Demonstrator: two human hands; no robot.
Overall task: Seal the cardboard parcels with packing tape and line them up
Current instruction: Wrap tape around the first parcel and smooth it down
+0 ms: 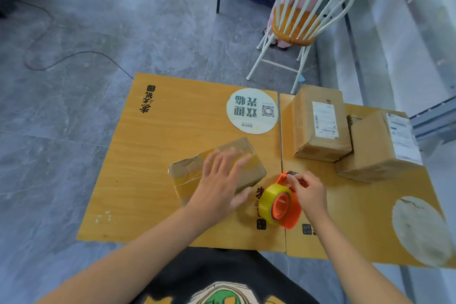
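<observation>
The flat parcel (251, 173) lies mid-table under the left hand (222, 177), whose spread fingers press its taped top; it looks light, stiff and slick, best gripped by its edges. The right hand (308, 192) pinches the tape dispenser (283, 205) at its front. Yellow wooden table (160, 136), grey tiled floor (123, 20), white chair (318, 2) beyond
</observation>
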